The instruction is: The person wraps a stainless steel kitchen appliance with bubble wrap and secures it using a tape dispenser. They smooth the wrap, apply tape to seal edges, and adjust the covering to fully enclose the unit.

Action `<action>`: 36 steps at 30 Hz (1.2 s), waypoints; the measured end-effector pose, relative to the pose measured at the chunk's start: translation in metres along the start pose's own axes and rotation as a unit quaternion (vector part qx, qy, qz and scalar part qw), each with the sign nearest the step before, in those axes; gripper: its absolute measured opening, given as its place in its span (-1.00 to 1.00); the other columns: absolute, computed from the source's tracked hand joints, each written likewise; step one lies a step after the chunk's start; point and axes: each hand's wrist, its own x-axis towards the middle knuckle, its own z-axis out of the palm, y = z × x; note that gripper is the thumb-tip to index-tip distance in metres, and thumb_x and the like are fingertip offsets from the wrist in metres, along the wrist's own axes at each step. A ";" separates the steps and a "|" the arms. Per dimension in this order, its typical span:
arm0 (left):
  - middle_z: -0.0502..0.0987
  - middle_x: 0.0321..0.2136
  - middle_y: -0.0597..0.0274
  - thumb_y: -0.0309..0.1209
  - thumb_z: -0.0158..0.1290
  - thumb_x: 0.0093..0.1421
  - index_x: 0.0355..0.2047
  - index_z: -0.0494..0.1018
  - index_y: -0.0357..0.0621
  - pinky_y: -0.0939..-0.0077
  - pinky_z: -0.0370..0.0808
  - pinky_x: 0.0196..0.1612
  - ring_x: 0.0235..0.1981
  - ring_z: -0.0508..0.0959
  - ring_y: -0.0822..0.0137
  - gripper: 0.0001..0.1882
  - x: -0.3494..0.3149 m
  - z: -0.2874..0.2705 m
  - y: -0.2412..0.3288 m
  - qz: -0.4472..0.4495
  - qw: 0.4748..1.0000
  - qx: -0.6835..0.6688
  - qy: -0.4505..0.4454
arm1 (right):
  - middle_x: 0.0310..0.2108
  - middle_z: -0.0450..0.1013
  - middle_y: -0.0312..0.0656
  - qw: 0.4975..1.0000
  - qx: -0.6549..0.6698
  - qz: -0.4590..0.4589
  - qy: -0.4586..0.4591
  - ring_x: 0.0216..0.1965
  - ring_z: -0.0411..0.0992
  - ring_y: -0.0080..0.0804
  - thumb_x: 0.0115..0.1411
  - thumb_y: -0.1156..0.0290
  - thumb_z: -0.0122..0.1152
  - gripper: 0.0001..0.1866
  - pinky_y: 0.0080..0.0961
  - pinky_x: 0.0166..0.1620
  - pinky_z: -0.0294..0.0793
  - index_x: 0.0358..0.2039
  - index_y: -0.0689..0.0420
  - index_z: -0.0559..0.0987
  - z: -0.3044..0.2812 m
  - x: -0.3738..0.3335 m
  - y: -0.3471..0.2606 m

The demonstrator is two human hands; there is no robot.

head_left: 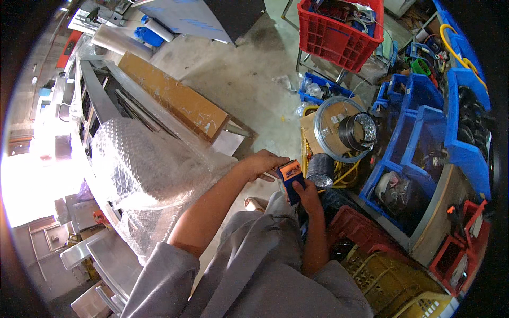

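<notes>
Gripping orange-blue handheld device [290, 177]: right hand [306, 195] fingers wrapped beneath; left hand [263, 164] fingers curled on top edge.

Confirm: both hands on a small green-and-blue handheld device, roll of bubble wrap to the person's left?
Not quite. The head view shows the handheld device is orange and blue, not green. Left hand and right hand are on it; the bubble wrap roll is left.
</notes>
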 end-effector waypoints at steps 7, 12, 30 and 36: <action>0.69 -0.33 0.01 -0.30 0.23 0.13 -0.20 0.66 -0.32 0.20 0.64 -0.37 -0.46 0.67 0.15 -0.67 0.062 -0.036 0.016 0.115 0.975 0.170 0.082 | -0.38 0.57 -0.20 0.999 -0.044 0.010 0.013 -0.39 0.52 -0.40 0.28 -0.19 0.22 -0.36 -0.40 -0.25 0.52 -0.17 0.28 0.63 -0.010 0.052 0.016; 0.65 -0.18 -0.22 -0.35 0.19 0.07 -0.21 0.67 -0.22 -0.06 0.57 -0.09 -0.14 0.66 -0.19 -0.70 0.077 -0.123 0.027 0.017 0.774 0.510 0.374 | -0.51 0.52 -0.24 0.977 0.007 0.166 -0.136 -0.56 0.50 -0.43 0.26 -0.29 0.16 -0.33 -0.45 -0.42 0.52 -0.29 0.20 0.63 0.031 0.061 -0.057; 0.65 -0.21 -0.19 0.01 0.01 0.27 -0.23 0.65 -0.23 -0.01 0.57 -0.03 -0.14 0.66 -0.17 -0.50 0.022 -0.130 0.074 -0.023 0.738 0.610 0.287 | -0.46 0.50 -0.36 0.919 0.205 0.244 -0.233 -0.55 0.42 -0.58 0.31 -0.13 0.22 -0.50 -0.64 -0.47 0.43 -0.26 0.13 0.58 0.085 0.042 0.039; 0.63 -0.26 -0.30 0.06 -0.01 0.32 -0.19 0.63 -0.31 -0.04 0.55 -0.05 -0.17 0.62 -0.27 -0.42 0.062 -0.074 0.028 0.120 0.842 0.466 0.243 | -0.27 0.62 -0.01 0.931 -0.227 0.213 -0.189 -0.24 0.61 -0.24 0.16 -0.31 0.23 -0.23 -0.41 -0.14 0.56 -0.11 0.28 0.62 -0.005 0.074 0.007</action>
